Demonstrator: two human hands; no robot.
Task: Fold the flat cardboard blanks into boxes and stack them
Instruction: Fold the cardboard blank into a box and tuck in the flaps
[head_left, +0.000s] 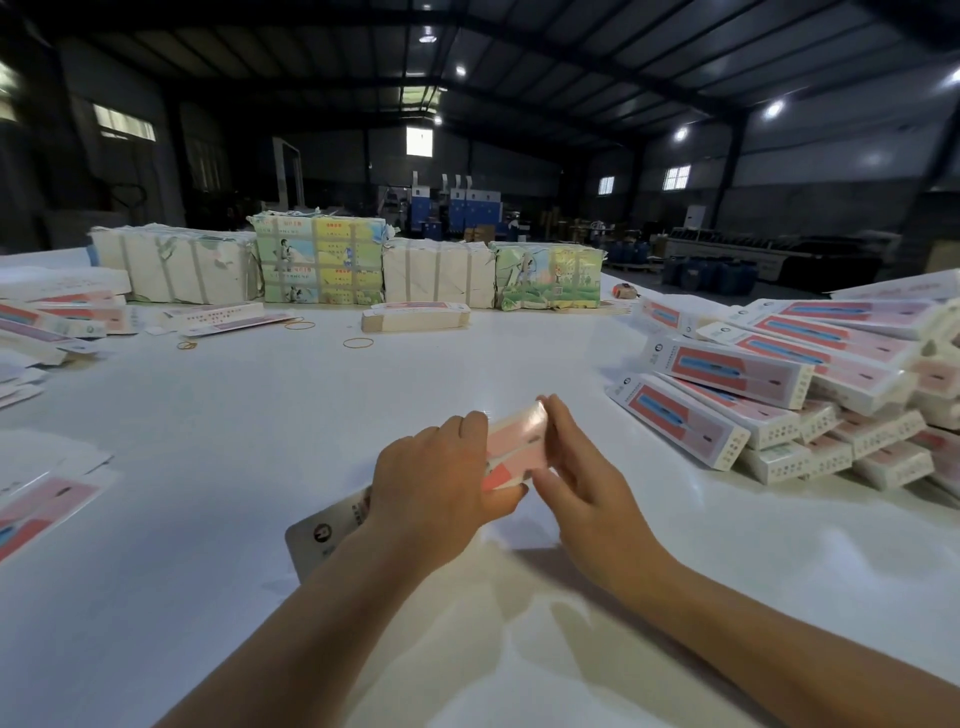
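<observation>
Spanning the whole lower view, a white table (260, 467) carries everything. Far edge: four strapped bundles (343, 265) in a row, two plain white, two with colourful printed wrap. Right side: big loose pile of folded boxes (779, 384), pink-and-blue printed fronts, lying at angles on one another. Left edge: scattered flat blanks (47, 322), more at lower left (36, 509). Small neat stack of blanks (415, 317) just before the bundles, centre. Centre foreground: one partly folded box (517, 447), pink print, held over the table between both hands, its near white end sticking out under the left wrist. Left hand (441, 483) grips the box from the left, fingers curled over the top, thumb under. Right hand (576, 467) holds the box's right side, fingers fairly straight along the edge, fingertips (550, 410) at the far corner. Rubber bands (358, 342) lie loose on the table, apart from the hands.
</observation>
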